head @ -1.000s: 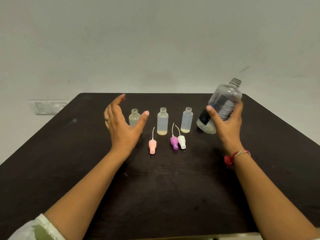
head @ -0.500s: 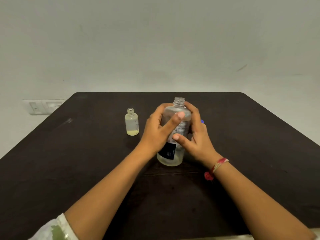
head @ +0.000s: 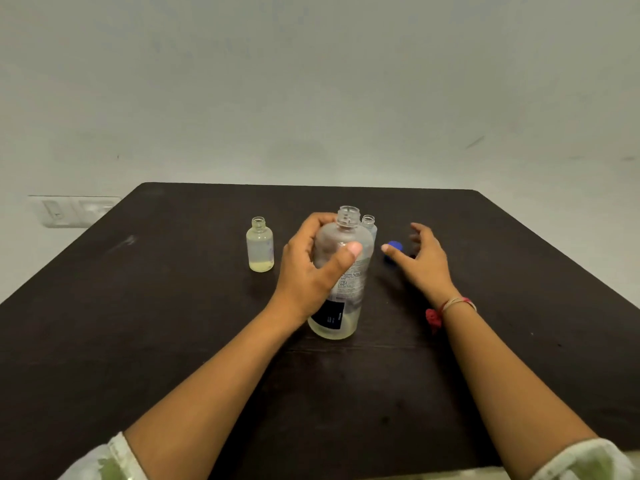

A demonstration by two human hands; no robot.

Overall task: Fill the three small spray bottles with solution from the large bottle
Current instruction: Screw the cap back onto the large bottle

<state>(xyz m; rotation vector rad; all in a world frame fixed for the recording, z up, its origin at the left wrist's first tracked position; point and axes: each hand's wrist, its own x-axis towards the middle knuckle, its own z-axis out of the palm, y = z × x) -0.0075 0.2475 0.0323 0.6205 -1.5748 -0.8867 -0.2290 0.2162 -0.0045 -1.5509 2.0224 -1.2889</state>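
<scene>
Left hand [head: 311, 268] was wrapped round the large bottle [head: 349, 292], thumb across the front, fingers curled behind it: a firm grasp, with the bottle upright and uncapped at the middle of the desk [head: 138, 323]. Right hand [head: 422, 261] hung clear of it, fingers spread and loose, holding nothing, thumb tip just beside the blue cap [head: 394, 245]. One small bottle [head: 259, 245] stood open nearer the far edge, a little yellowish liquid at its bottom. A second small bottle [head: 369, 223] showed only its neck behind the large one.
</scene>
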